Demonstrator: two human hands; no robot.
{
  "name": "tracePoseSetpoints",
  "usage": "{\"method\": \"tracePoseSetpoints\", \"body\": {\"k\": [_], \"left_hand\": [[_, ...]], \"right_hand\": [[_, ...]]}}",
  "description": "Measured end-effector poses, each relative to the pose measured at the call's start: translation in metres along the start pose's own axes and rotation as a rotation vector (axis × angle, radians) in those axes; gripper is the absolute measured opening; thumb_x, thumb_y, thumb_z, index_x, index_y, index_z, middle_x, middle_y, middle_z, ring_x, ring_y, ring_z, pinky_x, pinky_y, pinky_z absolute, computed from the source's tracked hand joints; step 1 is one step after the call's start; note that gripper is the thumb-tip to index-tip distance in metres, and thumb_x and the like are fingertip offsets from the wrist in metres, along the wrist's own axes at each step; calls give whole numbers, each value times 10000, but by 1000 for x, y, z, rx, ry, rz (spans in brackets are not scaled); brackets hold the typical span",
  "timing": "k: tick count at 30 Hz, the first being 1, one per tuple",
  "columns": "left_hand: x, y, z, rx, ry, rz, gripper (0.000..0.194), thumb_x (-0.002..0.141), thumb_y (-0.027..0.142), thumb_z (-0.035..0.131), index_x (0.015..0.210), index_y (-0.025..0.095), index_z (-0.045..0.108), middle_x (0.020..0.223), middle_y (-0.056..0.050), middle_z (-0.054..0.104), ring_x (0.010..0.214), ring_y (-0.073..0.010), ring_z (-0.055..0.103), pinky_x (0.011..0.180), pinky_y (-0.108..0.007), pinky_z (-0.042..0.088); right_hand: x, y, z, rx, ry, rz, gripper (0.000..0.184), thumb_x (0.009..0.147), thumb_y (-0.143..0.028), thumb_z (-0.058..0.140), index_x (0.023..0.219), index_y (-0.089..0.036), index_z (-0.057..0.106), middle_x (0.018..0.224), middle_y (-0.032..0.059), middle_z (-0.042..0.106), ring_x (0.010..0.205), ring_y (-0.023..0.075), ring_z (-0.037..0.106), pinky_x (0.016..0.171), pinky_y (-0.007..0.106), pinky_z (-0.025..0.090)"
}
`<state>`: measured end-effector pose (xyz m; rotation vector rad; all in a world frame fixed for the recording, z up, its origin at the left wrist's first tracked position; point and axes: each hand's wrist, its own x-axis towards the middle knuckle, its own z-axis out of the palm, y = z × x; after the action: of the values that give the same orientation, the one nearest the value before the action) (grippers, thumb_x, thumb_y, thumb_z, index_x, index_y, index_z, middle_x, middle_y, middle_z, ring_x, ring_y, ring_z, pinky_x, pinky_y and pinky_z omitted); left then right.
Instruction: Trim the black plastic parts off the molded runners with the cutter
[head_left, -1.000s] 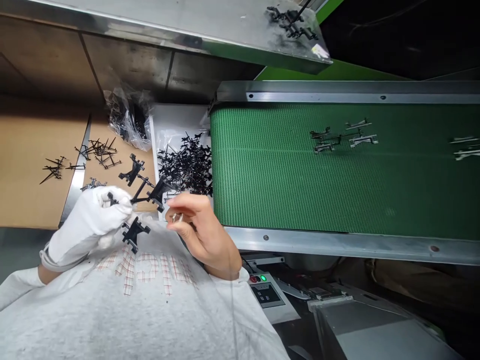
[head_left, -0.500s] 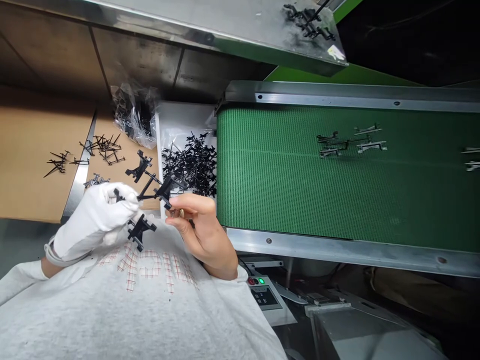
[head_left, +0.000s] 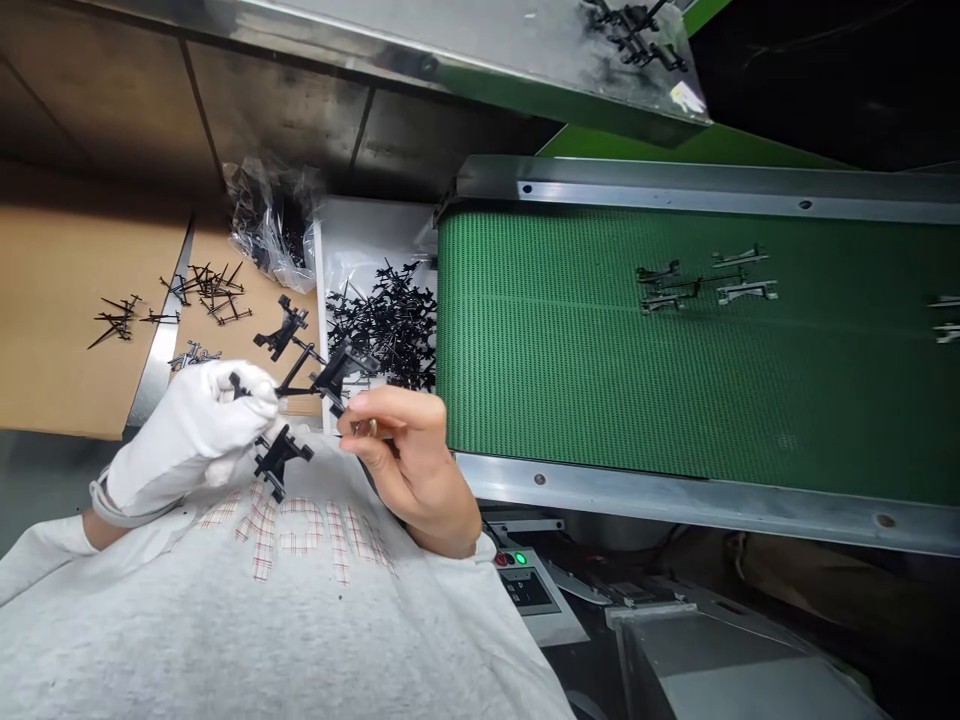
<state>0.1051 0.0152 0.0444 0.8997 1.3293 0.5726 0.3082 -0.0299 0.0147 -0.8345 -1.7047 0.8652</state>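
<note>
My left hand (head_left: 199,420), in a white glove, is closed around the centre of a black plastic moulding (head_left: 281,462). The moulding has several bracket-shaped pieces joined by thin runners and is held up in front of my shirt. My bare right hand (head_left: 412,450) has its thumb and index finger pinched at the lower end of the right-hand bracket piece (head_left: 339,375). Its fingertips partly cover the spot where they meet the plastic. Below the gloved fingers another bracket hangs free, and the runners' middle is hidden inside the glove.
Right of my hands, a green conveyor belt (head_left: 540,350) carries black mouldings (head_left: 746,291). A white box (head_left: 341,225) holds a heap of black sprue pieces (head_left: 390,325). Loose thin pieces (head_left: 214,290) lie on cardboard beside a clear plastic bag (head_left: 274,225). A metal shelf (head_left: 450,50) spans the back.
My right hand has moved slightly right, and the right-hand bracket has shifted a little with it. My left hand keeps its grip in nearly the same place.
</note>
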Motion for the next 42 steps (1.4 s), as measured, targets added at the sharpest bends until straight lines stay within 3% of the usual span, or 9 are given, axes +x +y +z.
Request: {"method": "tracePoseSetpoints", "body": {"k": [9,16,21,31,35,38,42], "left_hand": [[2,-13,-4,-7,-25,68,244,703,406,764,710,195,642,427,60,579,217,-80,409,257,-174,243],[3,7,6,-13,-1,65,196,558,330,710,554,211,555,335,102,463,180,-42,283,247,-181,250],[0,3,3,-43,-69,-15,243,588,373,759,647,220,579,302,117,416,177,-76,340,253,-173,213],[-2,13,7,59,-29,-93,289,534,443,681,631,230,512,314,46,515,169,-70,312,259,-167,221],[-5,11,5,43,-69,-108,278,525,420,688,613,226,509,355,40,551,173,-88,362,255,-171,219],[-4,2,2,42,-70,-52,263,597,428,712,648,213,569,390,31,577,205,-101,418,270,-170,225],[1,-9,-1,28,-4,44,282,662,463,745,730,207,651,368,59,527,207,-100,403,281,-182,247]], "right_hand": [[1,-2,2,-22,-19,15,389,1045,-241,525,1384,-338,361,1118,20,605,724,108,598,596,259,547],[-1,-1,2,-26,-29,39,353,1058,-286,497,1373,-343,348,1074,7,588,681,104,599,582,272,559],[-1,-1,2,-24,-19,40,364,1052,-265,510,1371,-348,355,1145,21,604,710,102,621,606,269,576],[4,1,1,73,-10,3,324,1040,-234,538,1326,-327,417,1072,4,618,754,98,642,678,254,604],[7,1,0,29,80,32,236,1060,-263,485,1280,-324,428,1018,3,577,783,109,644,700,272,623],[4,1,-1,22,130,80,258,1057,-277,492,1296,-319,405,1068,19,564,770,107,635,685,277,624],[-4,-1,0,31,63,80,326,1034,-271,552,1322,-298,402,1061,25,566,811,120,663,668,262,607]]}}
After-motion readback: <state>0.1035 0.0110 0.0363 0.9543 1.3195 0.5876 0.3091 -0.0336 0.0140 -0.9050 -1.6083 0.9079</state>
